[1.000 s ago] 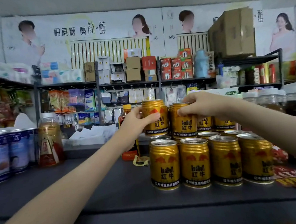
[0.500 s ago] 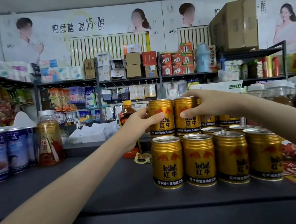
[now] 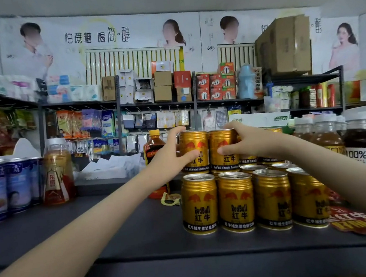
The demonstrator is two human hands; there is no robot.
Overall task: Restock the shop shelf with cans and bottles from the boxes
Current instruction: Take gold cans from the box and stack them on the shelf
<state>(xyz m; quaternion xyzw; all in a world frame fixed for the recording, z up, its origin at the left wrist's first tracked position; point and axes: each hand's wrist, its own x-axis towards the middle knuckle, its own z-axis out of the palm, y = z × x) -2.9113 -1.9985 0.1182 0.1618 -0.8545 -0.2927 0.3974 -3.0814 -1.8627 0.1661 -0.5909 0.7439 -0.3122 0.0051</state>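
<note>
While both hands reach to the far side of the dark shelf (image 3: 119,233), the left hand (image 3: 168,159) curls thumb and fingers round one gold can (image 3: 195,146). The right hand (image 3: 245,148) wraps the neighbouring can (image 3: 223,148) likewise. Both cans seem to sit atop the lower cans (image 3: 236,202), likely starting a second tier. The far cardboard box (image 3: 285,46) is closed, its contents unknown.

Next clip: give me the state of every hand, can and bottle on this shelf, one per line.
Left hand: grips left top can.
Right hand: grips right top can.
Left top can: upright, on second tier.
Right top can: upright, beside it.
Front cans: four upright in a row.
Amber bottle: upright, capped.
Brown bottle: upright, yellow cap on.
Blue cans: upright.
</note>
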